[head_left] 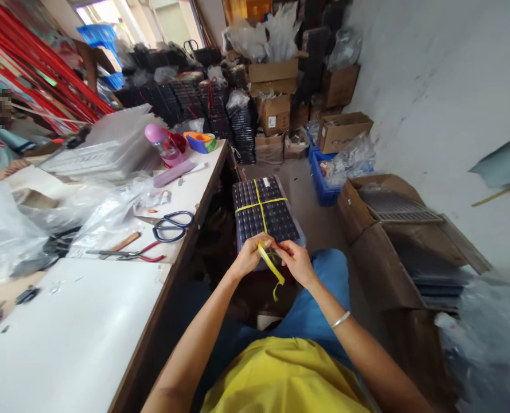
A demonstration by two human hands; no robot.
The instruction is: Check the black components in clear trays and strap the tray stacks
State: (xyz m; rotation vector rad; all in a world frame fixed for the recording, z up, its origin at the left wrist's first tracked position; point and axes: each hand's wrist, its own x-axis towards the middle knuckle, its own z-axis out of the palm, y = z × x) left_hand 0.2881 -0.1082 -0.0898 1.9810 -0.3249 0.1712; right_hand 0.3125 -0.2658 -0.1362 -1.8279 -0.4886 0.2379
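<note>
the left hand (251,255) pinches a flat yellow strap (271,265) in closed fingers, its loose end dangling; the right hand (296,261) curls beside it, grip unclear. the strap crosses a rectangular stack of dark, grid-textured trays (276,218) right of the smooth white table (100,321), long axis pointing away from the wearer.

I've got tape rolls (201,141) at the worktop's (91,321) far right corner, bottle (166,148) just left, scissors (163,220) by the right edge, pliers (128,254) nearer. Tray stack (277,217) right of worktop; left hand (251,254), right hand (296,261) at its near edge. Open carton (354,209) further right, crate (324,192) beyond.
</note>
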